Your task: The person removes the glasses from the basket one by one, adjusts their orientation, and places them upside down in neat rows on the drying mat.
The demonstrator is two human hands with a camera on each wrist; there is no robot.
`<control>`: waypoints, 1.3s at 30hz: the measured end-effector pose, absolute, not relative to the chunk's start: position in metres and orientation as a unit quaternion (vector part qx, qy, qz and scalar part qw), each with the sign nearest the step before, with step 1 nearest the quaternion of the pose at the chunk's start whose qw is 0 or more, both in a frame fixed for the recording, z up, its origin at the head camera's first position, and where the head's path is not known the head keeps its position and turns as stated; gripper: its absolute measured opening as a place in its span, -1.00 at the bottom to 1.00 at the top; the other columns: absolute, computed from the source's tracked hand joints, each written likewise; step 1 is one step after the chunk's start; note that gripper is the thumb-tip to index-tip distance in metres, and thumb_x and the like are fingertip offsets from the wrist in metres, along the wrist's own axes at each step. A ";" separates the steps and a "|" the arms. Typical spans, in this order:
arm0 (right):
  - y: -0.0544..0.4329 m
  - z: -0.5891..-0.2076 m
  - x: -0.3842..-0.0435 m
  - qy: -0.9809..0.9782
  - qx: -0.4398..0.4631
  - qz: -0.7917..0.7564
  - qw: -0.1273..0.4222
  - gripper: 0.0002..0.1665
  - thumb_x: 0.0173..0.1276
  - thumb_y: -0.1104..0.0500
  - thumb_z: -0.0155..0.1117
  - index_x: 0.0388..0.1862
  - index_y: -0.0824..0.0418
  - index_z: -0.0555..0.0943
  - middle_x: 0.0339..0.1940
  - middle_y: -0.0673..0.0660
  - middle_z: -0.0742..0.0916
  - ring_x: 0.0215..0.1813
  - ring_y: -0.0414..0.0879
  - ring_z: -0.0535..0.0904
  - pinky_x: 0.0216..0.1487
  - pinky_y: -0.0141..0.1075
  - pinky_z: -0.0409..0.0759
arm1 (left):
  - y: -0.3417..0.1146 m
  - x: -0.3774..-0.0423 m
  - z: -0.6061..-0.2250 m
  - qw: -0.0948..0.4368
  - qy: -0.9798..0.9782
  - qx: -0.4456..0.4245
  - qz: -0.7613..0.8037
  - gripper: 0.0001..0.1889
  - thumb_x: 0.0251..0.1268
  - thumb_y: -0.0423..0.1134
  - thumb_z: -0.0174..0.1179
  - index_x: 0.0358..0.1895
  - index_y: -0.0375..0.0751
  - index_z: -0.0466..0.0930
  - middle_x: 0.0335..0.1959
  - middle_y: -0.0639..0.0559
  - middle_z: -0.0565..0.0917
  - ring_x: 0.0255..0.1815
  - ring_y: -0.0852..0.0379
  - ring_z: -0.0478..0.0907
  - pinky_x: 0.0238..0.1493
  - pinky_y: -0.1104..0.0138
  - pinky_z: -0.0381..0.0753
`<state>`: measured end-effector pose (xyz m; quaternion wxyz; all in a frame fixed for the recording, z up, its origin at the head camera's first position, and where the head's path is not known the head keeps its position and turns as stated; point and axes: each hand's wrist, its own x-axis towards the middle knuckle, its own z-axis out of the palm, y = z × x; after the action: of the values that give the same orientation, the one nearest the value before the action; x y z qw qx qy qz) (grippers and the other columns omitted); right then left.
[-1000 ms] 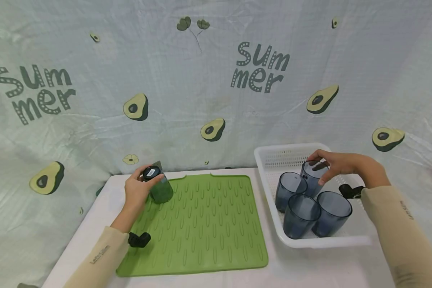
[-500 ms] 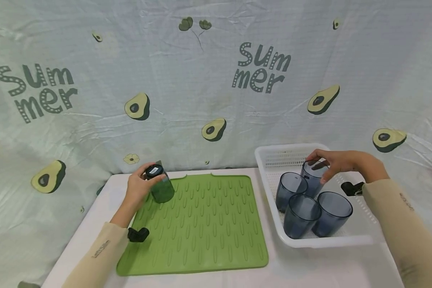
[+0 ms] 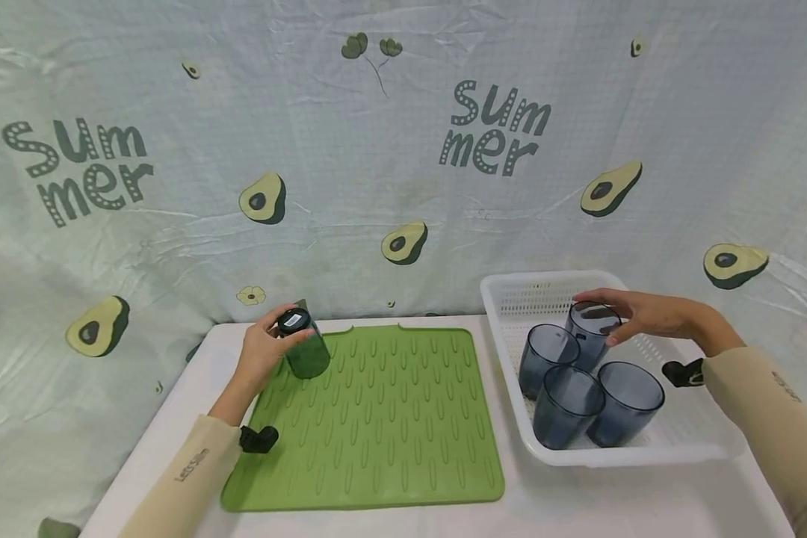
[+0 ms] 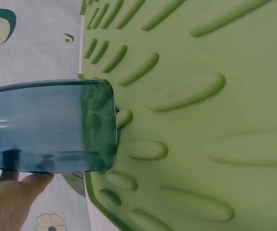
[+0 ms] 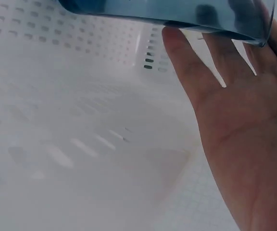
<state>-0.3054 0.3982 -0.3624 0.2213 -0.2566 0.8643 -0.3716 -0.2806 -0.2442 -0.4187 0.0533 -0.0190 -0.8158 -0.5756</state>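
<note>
My left hand (image 3: 261,357) holds an upside-down tinted drinking glass (image 3: 309,357) near its base, thumb on one side and fingers on the other. A white label shows on the upturned base. In the left wrist view, the mouth of this glass (image 4: 47,125) is right at the ribbed green mat (image 3: 383,426). On the other side, my right hand (image 3: 666,315) grips the rim end of a blue-grey drinking glass (image 3: 588,336) inside the white basket (image 3: 503,351). The right wrist view has the fingers (image 5: 189,65) along the side of that glass (image 5: 138,10).
Three similar glasses stand mouth up in the basket: one at the left (image 3: 545,366), one at the front (image 3: 565,411) and one at the right (image 3: 622,407). Behind the table (image 3: 444,519) hangs a printed cloth (image 3: 350,149).
The head view has shifted slightly, moving the scene a little to the right. My right wrist and sleeve have moved slightly to the right. Both hands keep their glasses.
</note>
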 end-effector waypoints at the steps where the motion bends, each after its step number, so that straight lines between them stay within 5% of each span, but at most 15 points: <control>1: 0.399 -0.364 -0.306 0.863 -0.254 -0.375 0.225 0.05 0.25 0.26 0.49 0.62 0.22 0.14 0.60 0.37 0.17 0.56 0.44 0.04 0.33 0.49 0.21 | -0.244 -0.280 -0.419 0.052 -0.817 -0.018 -0.575 -0.23 0.32 -0.18 0.42 0.55 -0.12 0.30 0.54 -0.22 0.27 0.46 -0.16 0.34 0.07 0.46 0.57; 7: 0.399 -0.368 -0.308 0.865 -0.249 -0.380 0.215 0.04 0.21 0.25 0.51 0.61 0.18 0.20 0.58 0.28 0.26 0.41 -0.38 0.26 0.39 0.02 0.36 | -0.244 -0.280 -0.420 0.052 -0.813 -0.019 -0.580 -0.24 0.33 -0.19 0.41 0.55 -0.12 0.29 0.52 -0.23 0.28 0.45 -0.15 0.36 0.01 0.53 0.57; 10: 0.399 -0.369 -0.308 0.861 -0.246 -0.393 0.208 0.00 0.22 0.26 0.50 0.59 0.19 0.23 0.55 0.28 0.29 0.30 -0.54 0.31 0.28 -0.31 0.43 | -0.244 -0.281 -0.420 0.052 -0.810 -0.019 -0.584 -0.24 0.32 -0.19 0.41 0.55 -0.11 0.29 0.53 -0.22 0.27 0.46 -0.14 0.36 0.00 0.56 0.56; 13: 0.400 -0.371 -0.306 0.856 -0.243 -0.408 0.204 -0.03 0.25 0.28 0.49 0.59 0.21 0.23 0.55 0.30 0.29 0.31 -0.52 0.32 0.21 -0.45 0.45 | -0.243 -0.281 -0.420 0.055 -0.810 -0.018 -0.583 -0.24 0.32 -0.20 0.42 0.54 -0.12 0.30 0.53 -0.21 0.28 0.46 -0.14 0.35 -0.02 0.59 0.55; 25: 0.399 -0.378 -0.303 0.864 -0.231 -0.414 0.170 -0.04 0.23 0.26 0.52 0.56 0.21 0.28 0.50 0.28 0.39 0.29 -0.45 0.40 0.22 -0.35 0.51 | -0.240 -0.278 -0.420 0.060 -0.813 -0.014 -0.579 -0.22 0.31 -0.17 0.43 0.55 -0.13 0.29 0.57 -0.20 0.23 0.50 -0.16 0.32 -0.03 0.60 0.54; 33: 0.394 -0.361 -0.300 0.909 -0.232 -0.331 0.101 -0.08 0.15 0.07 0.63 0.46 0.19 0.45 0.33 0.24 0.60 0.30 0.18 0.57 0.04 -0.33 0.63 | -0.239 -0.277 -0.421 0.064 -0.814 -0.013 -0.578 -0.25 0.30 -0.17 0.43 0.53 -0.09 0.32 0.55 -0.18 0.27 0.47 -0.14 0.36 0.01 0.53 0.55; 39: 0.393 -0.342 -0.295 0.939 -0.212 -0.268 0.032 -0.12 0.17 -0.02 0.60 0.42 0.24 0.50 0.24 0.31 0.66 0.24 0.37 0.58 0.04 0.03 0.65 | -0.240 -0.277 -0.421 0.064 -0.812 -0.012 -0.580 -0.23 0.31 -0.16 0.43 0.54 -0.12 0.31 0.57 -0.19 0.24 0.46 -0.14 0.37 0.04 0.49 0.57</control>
<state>-0.2952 0.3932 -0.3419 0.0322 -0.2123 0.9391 -0.2683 -0.2771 -0.2396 -0.4206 0.0642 -0.0118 -0.8119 -0.5802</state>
